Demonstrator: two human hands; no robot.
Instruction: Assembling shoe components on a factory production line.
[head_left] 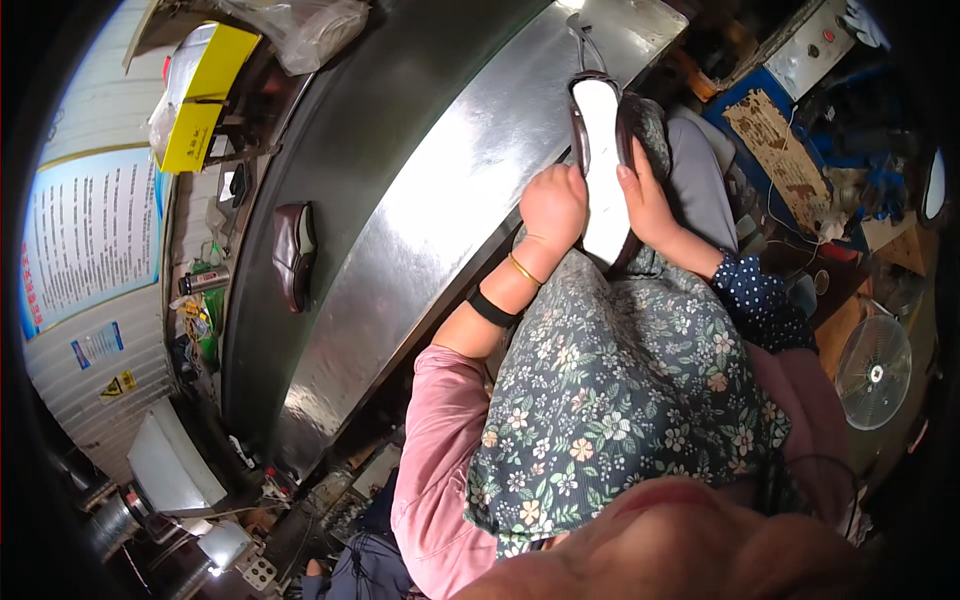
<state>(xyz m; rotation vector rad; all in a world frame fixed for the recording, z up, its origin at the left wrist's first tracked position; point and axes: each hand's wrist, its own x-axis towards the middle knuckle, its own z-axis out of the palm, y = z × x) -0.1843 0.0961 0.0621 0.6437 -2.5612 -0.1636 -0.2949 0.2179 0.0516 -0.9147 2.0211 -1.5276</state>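
Note:
A dark brown leather shoe (602, 150) rests bottom up over my floral apron (610, 400), its long white underside facing me. My left hand (553, 208) is closed against the shoe's left edge, with most of its fingertips hidden. Along the opposite side my right hand (648, 205) grips the shoe, thumb by the white underside and fingers against the brown leather. Just beyond the shoe's far end, a metal tool with two curved arms, like pincers (590, 48), lies at the bench edge.
A shiny metal bench top (440, 190) runs diagonally along my left. Beyond it, a second brown shoe (294, 256) lies on a dark belt-like surface (330, 190). A yellow box (205, 100) stands at the far left; a round fan (873, 373) is on the right.

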